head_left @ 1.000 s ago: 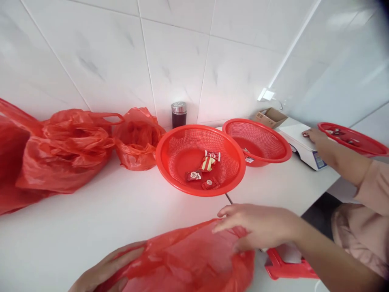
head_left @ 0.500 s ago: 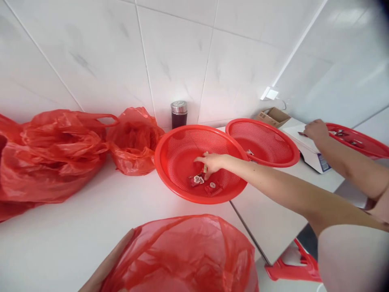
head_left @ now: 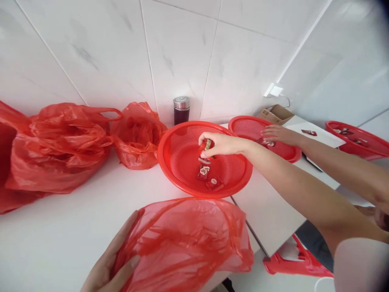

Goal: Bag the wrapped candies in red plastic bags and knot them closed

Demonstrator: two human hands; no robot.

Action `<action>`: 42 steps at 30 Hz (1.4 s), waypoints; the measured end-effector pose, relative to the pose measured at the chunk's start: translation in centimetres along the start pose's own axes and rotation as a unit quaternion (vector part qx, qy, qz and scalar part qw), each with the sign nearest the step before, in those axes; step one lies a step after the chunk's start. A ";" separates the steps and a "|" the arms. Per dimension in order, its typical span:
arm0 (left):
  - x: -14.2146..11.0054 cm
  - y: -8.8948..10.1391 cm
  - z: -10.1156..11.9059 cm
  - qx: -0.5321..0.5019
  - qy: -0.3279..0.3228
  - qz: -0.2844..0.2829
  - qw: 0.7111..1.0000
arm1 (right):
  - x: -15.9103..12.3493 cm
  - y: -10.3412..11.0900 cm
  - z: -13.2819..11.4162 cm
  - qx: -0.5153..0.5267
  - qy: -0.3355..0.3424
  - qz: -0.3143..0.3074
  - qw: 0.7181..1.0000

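My left hand (head_left: pixel 103 265) grips the side of a thin red plastic bag (head_left: pixel 185 243) at the front, with the thumb and fingers pinching its edge. Its mouth gapes toward a red plastic basket (head_left: pixel 187 162) with mesh sides. Over that basket, my right hand (head_left: pixel 223 144) is closed on small wrapped packets (head_left: pixel 208 145), partly hidden by the fingers. Below it on the basket floor lie a dark red packet with a white printed patch (head_left: pixel 203 172) and a red packet with a round pale label (head_left: pixel 214 182).
A co-worker's hand (head_left: pixel 281 134) reaches into a second red basket (head_left: pixel 243 123). Beyond it are a white scale (head_left: pixel 322 136) bearing a packet, a cardboard box (head_left: pixel 275 114) and another red basket (head_left: pixel 358 150). Red bags (head_left: pixel 60 154) and a dark flask (head_left: pixel 181 115) stand along the wall.
My right hand has lifted from the basket floor with packets in its fingers. The bag has risen slightly toward the basket. The co-worker's hand has moved from the scale to the second basket.
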State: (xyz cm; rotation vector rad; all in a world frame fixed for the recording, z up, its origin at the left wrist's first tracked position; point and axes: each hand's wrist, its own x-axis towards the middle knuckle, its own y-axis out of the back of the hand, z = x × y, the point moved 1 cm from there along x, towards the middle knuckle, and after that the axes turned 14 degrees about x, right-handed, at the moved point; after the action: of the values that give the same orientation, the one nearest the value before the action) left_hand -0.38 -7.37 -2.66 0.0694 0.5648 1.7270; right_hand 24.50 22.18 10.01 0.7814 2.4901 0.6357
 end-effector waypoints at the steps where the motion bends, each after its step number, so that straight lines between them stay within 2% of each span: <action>1: 0.1 -0.2 0.1 -0.002 -0.006 -0.001 1.000 | -0.8 -1.1 -1.3 0.075 0.029 -0.026 0.996; 3: 0.1 -0.6 0.5 -0.011 -0.010 0.000 1.000 | -2.3 -4.4 -3.4 0.181 0.043 -0.116 0.976; 5: -0.1 -1.2 1.3 -0.025 -0.002 -0.004 1.000 | -3.5 -8.4 -4.7 0.170 0.014 -0.210 0.963; 7: -0.3 -1.6 2.0 -0.031 0.001 0.000 1.000 | -4.3 -11.9 -5.1 0.058 0.010 -0.201 0.978; 9: -0.6 -1.8 2.3 -0.018 -0.009 0.010 1.000 | -4.8 -14.0 -5.2 -0.077 0.024 -0.137 0.987; 10: -0.7 -1.8 2.4 -0.008 -0.016 0.014 1.000 | -4.9 -14.3 -5.2 -0.115 0.031 -0.116 0.986; 12: -0.9 -1.8 2.3 0.007 -0.023 0.015 1.000 | -4.8 -13.5 -5.2 -0.102 0.042 -0.107 0.988; 13: -1.0 -1.7 2.2 0.012 -0.025 0.016 0.999 | -4.5 -12.6 -5.2 -0.071 0.052 -0.102 0.991; 15: -1.1 -1.6 2.0 0.016 -0.031 0.022 0.999 | -3.5 -9.9 -4.7 -0.052 0.070 -0.048 0.995; 17: -1.2 -1.5 1.8 0.018 -0.039 0.029 0.999 | -2.1 -7.4 -3.0 -0.139 0.041 0.021 0.989; 18: -1.2 -1.4 1.7 0.021 -0.041 0.031 0.998 | -1.4 -6.5 -1.8 -0.201 -0.005 0.025 0.979; 20: -1.2 -1.1 1.3 0.031 -0.041 0.033 0.998 | -0.4 -5.6 1.0 -0.287 -0.105 -0.031 0.952; 21: -1.2 -0.9 1.0 0.038 -0.040 0.034 0.998 | -0.1 -5.5 2.4 -0.302 -0.125 -0.060 0.943; 23: -1.1 -0.6 0.6 0.048 -0.039 0.037 0.997 | 0.3 -5.7 4.5 -0.301 -0.118 -0.091 0.942; 25: -1.1 -0.4 0.5 0.051 -0.039 0.043 0.997 | 0.5 -5.8 5.6 -0.282 -0.086 -0.087 0.951; 29: -1.4 -0.6 1.2 0.051 -0.037 0.069 0.996 | 1.1 -4.8 5.3 -0.226 -0.035 -0.091 0.969; 32: -1.5 -0.8 1.6 0.058 -0.042 0.075 0.995 | 1.0 -3.9 2.9 -0.175 -0.004 -0.063 0.982; 35: -1.6 -1.0 1.9 0.050 -0.049 0.073 0.995 | -0.3 -5.4 -1.0 -0.024 0.063 -0.056 0.996; 37: -1.5 -1.1 2.2 0.036 -0.056 0.071 0.995 | -1.7 -8.2 -3.6 0.075 0.110 -0.112 0.985; 39: -1.5 -0.9 2.4 0.031 -0.061 0.074 0.995 | -3.2 -11.6 -5.5 0.039 0.105 -0.150 0.982; 41: -1.5 -0.4 2.2 0.047 -0.063 0.084 0.993 | -4.5 -14.3 -6.4 -0.090 0.090 -0.129 0.983; 42: -1.6 0.1 1.9 0.062 -0.063 0.091 0.992 | -5.1 -15.0 -6.6 -0.142 0.091 -0.112 0.979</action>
State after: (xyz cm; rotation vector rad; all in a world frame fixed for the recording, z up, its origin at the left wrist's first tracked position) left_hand 0.58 -8.22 -0.54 0.3250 0.5866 1.8484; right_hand 18.60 6.17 8.50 0.3447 2.5207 0.9882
